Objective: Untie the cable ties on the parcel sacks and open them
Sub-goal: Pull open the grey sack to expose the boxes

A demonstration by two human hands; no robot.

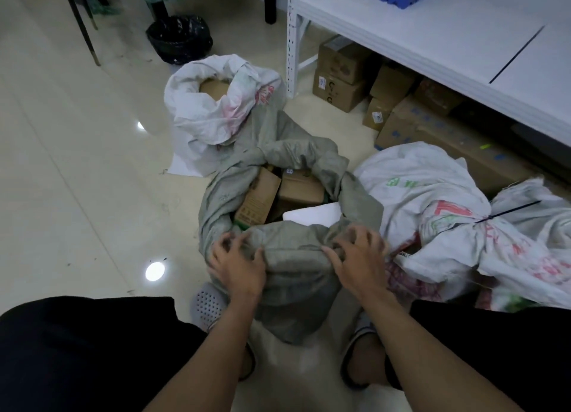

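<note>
The left hand [238,264] and the right hand [358,257] are both gripping the near rim of the grey sack [293,257] in the lower centre of the frame, fingers curled into the bunched cloth, one hand at each end of the fold. The grey sack is standing open between the person's feet, with cardboard boxes [262,195] showing inside its mouth just above the hands.

The likely trouble from here: the rim is being rolled down over a full load, and if the pull is uneven the sack may be tipping toward the upper part of the frame and spilling boxes onto the floor [77,164]. The woven cloth also looks slack and slippery, so the fingers could be sliding off the fold.

At the right of the frame a white sack [432,195] is lying on its side, its neck cinched by a black cable tie [506,210]; it is lying just beside the right hand, not touching it, and looks to be the one still waiting. Another white sack [216,102], already open, is standing in the upper centre, behind the grey one and well apart from both hands.
</note>
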